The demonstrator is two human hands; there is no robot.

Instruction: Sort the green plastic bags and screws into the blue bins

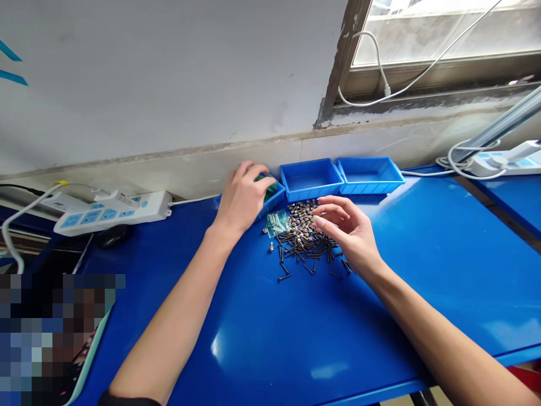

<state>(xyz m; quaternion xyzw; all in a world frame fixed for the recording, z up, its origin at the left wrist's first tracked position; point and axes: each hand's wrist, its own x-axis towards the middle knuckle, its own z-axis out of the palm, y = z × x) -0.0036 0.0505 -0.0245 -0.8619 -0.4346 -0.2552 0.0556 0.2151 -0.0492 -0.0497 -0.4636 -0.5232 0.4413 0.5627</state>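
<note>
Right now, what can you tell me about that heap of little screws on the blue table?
The pile of screws lies loose on the glossy blue table, just in front of the middle blue tray. It mixes dark slim screws with shinier round-headed pieces, heaped thickest in the middle and scattering into single strays toward the near side. A small clear plastic bag rests against its left edge. The right hand hovers over its right side, fingers curled, fingertips at the heap; whether they touch cannot be told.
</note>
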